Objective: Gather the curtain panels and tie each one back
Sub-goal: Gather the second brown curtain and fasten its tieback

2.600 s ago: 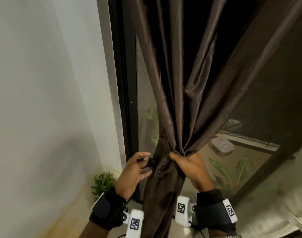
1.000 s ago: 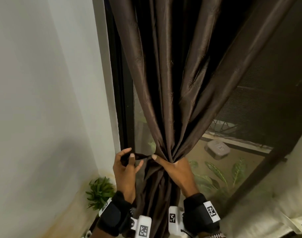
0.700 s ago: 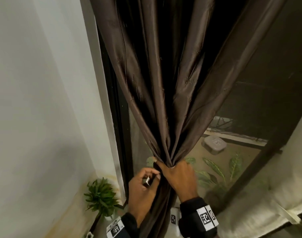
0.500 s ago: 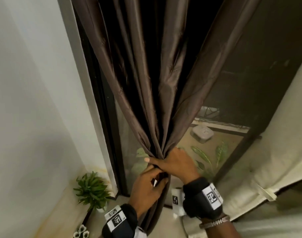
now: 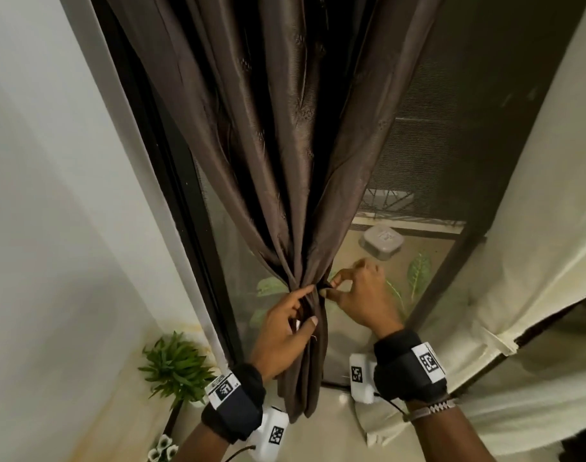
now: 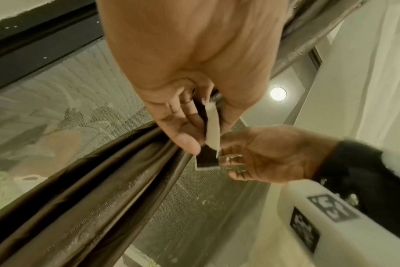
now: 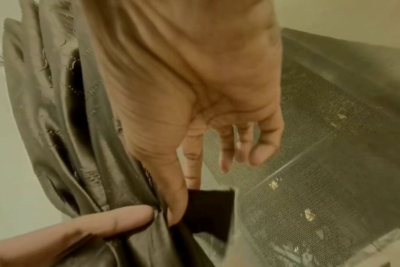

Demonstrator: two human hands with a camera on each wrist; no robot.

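- So the brown curtain panel (image 5: 285, 161) is bunched into a narrow waist right in front of the window screen (image 5: 418, 155), just beside the dark frame, with its tail hanging down to the floor.
- Your left hand (image 5: 286, 331) is wrapped around that waist, thumb across the front of the folds, and it's also pinching one end of the tieback strap (image 6: 211, 130), the pale side showing between thumb and fingers in the left wrist view.
- Your right hand (image 5: 360, 298) has the strap's dark free end (image 7: 208, 207) nipped between thumb and forefinger just right of the bunch; the other fingers are loose and spread.
- Handling-wise, that fabric looks thin, satiny and slippery, so I'd guess the pleats will slide out if you ease your grip. It's light, nothing fragile here. Hold it at the pinched waist, not lower down the loose tail.
- The strap looks flat and floppy, probably a hook-and-loop type given the dark and pale faces, but I can't confirm that. Grab it near the tip so you can pull it snug.
- Writing: nothing readable. The wristbands carry black-and-white square marker codes only, no brand I can make out.
- The cream curtain (image 5: 534, 228) at the right hangs apart from all this.
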